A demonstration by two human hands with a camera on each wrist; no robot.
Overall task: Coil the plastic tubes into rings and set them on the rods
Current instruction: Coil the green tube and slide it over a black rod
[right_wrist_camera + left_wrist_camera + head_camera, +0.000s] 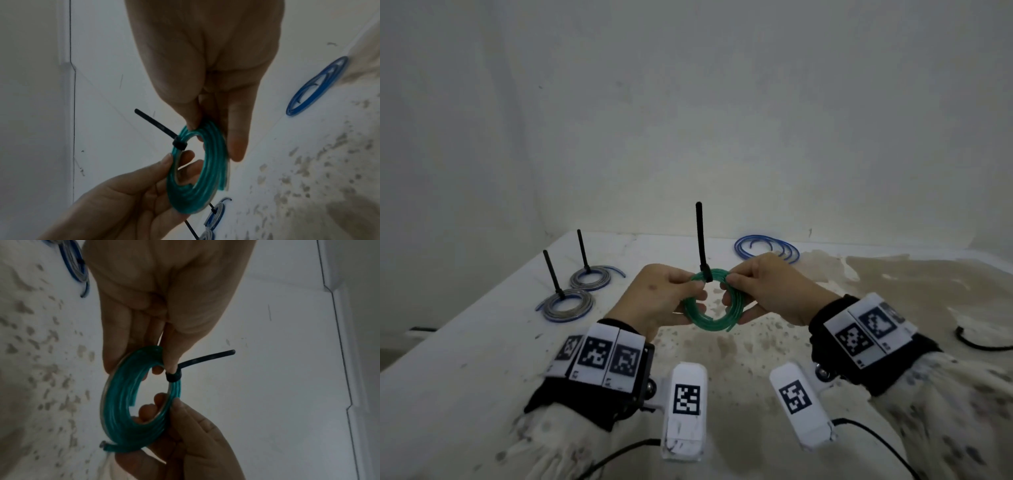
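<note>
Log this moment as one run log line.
both hands hold green plastic tube coil | left hand | right hand | black tie around coil | two grey-blue coils on table

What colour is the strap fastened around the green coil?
Black; the strap on the green coil shows best in the right wrist view.

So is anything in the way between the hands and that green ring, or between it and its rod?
Nothing visible is. The left hand and the right hand both pinch the green ring directly, and a black rod is already fastened round its top edge, sticking up between the hands.
</note>
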